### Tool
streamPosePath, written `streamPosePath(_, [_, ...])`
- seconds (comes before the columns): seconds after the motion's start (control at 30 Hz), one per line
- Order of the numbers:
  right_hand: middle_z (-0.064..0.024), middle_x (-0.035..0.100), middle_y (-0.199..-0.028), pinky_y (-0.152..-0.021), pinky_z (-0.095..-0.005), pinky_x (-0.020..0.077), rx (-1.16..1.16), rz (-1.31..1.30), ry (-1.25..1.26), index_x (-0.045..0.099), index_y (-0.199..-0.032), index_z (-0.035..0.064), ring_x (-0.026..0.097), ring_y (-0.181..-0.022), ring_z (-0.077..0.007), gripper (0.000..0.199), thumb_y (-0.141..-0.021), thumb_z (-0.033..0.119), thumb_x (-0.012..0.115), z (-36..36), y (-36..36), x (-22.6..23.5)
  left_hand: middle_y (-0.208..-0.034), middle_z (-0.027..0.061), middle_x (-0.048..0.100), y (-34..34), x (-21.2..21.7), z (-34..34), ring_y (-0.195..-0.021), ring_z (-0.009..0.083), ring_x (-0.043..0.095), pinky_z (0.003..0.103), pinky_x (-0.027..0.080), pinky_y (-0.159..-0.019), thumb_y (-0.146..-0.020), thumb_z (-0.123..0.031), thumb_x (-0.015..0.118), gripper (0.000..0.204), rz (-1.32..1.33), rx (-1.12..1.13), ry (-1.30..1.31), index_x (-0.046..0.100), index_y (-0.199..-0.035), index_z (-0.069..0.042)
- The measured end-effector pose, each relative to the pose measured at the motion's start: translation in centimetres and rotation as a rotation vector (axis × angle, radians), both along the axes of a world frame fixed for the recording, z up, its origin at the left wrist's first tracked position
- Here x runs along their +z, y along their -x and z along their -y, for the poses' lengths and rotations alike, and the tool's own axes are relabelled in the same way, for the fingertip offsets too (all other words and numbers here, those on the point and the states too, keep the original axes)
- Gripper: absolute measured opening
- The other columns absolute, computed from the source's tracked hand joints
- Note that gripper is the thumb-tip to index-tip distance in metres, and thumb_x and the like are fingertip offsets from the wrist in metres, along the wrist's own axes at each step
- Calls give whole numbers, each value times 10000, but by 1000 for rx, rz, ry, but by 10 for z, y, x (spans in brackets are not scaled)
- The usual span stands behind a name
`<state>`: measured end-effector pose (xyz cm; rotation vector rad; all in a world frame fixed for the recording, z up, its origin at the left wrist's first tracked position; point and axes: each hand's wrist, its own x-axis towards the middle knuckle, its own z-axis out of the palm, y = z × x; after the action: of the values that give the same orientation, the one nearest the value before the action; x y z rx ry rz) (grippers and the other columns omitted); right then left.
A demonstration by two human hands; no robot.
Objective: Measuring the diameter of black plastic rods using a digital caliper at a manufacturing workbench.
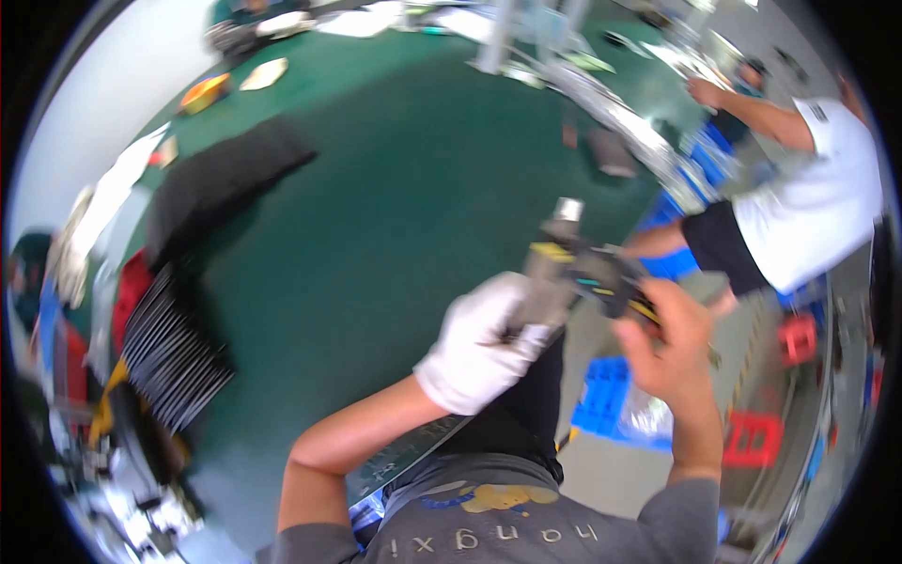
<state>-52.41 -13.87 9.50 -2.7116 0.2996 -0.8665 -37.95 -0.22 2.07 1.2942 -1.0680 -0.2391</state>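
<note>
My left hand (484, 343), in a white glove, is closed around a blurred grey, flat-sided piece (545, 296) with a yellow band near its top. Against or just beside that piece is a dark hand-held device (609, 280) with teal and yellow marks; blur hides its exact kind. My bare right hand (672, 343) pinches the right end of this device between thumb and fingers. Both hands are raised in front of my body, over the right edge of the green table (376, 216). Whether the two pieces touch is hard to make out.
A dark stack (225, 179) and a pile of thin dark strips (174, 348) lie on the table's left. A yellow bowl (204, 94) sits far left. Blue crate (601, 399) and red crate (752, 439) stand on the floor. A person in a white shirt (813, 207) is at right.
</note>
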Motion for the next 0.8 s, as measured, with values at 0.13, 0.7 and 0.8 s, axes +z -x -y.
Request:
streamPosePath(0.13, [-27,540,-747,-575,-210,364,-77,154,-322,576,-935,-34,457,-653,-84,188,-845,130,598,28,4,-20,-750,12,571,4,-21,14,-635,76,546,222,451,-573,-843,-100,672,128,-114,50,81,610,-936,-37])
streamPosePath(0.7, [-54,582,-688,-460,-227,368,44,-6,-203,579,-909,-5,448,-487,-114,251,-728,117,702,20,-30,-9,-805,59,542,-9,-30,4,-665,130,553,263,465,-645,-936,-99,516,130,-358,10,42,483,-1015,-2])
streamPosePath(0.8, [-63,609,-726,-444,-232,379,62,-36,-103,581,-927,-3,482,-487,-128,272,-717,114,709,15,-27,1,-820,56,548,-2,-30,0,-680,116,560,250,468,-634,-915,-98,554,155,-350,20,-49,488,-1024,-9])
